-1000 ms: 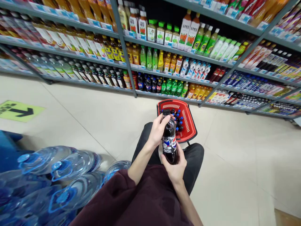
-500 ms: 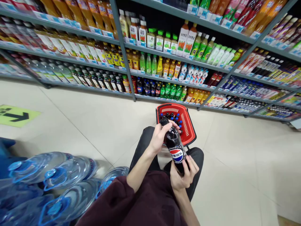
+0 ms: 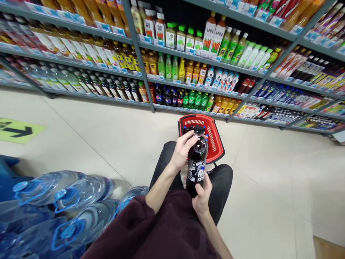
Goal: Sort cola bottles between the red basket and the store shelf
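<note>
A dark cola bottle [image 3: 196, 163] with a black cap and a printed Pepsi label is held between my hands, cap end away from me. My left hand [image 3: 183, 150] grips it near the neck, with fingers passing behind. My right hand [image 3: 202, 194] holds the lower end, thumb across the front and fingers around the base. Just beyond the bottle, a red shopping basket [image 3: 215, 140] stands on the floor by my knees. Several small dark bottles, some blue-capped, lie inside it, partly hidden by the bottle and my left hand.
Shelves [image 3: 172, 81] packed with drink bottles run along the far side. Large water jugs [image 3: 88, 219] with blue handles stand at the left near my elbow. A yellow floor sign [image 3: 20, 130] with a black arrow lies on the pale tiles [image 3: 269, 187].
The bottle has turned in my hands: the round logo has rolled away and another label side shows. It also stands straighter now, and my right hand has shifted its hold at the base.
</note>
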### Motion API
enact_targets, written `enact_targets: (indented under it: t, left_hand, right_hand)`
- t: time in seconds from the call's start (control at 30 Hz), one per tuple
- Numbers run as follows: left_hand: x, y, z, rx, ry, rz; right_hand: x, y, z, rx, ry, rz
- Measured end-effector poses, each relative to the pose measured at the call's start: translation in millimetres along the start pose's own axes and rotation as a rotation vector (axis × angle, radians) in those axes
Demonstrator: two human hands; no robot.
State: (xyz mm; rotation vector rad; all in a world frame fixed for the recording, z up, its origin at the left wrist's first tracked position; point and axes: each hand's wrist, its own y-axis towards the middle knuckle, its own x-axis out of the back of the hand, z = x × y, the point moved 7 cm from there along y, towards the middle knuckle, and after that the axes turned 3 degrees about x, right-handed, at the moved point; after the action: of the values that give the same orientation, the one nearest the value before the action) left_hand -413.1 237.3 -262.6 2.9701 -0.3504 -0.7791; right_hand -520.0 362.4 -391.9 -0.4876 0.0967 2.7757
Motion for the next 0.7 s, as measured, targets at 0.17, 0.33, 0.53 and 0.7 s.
enact_targets:
  t: [0.17, 0.33, 0.53, 0.7]
  left_hand:
    - [6.6, 2.2, -0.6, -0.043, 0.045, -0.061]
    - [10.9, 3.9, 2.9, -0.049, 0.095, -0.089]
    - [13.3, 3.8, 0.4, -0.071, 0.140, -0.134]
    - [13.2, 3.0, -6.9, -0.153, 0.257, -0.129]
  right_hand:
    - [-25.1, -4.3, 4.6, -0.208, 0.187, 0.097]
    - [-29.8, -6.0, 4.5, -0.263, 0.255, 0.099]
    - [-27.4, -7.0, -2.8, -0.306, 0.260, 0.090]
    - [-28.7, -6.8, -8.0, -0.465, 0.322, 0.153]
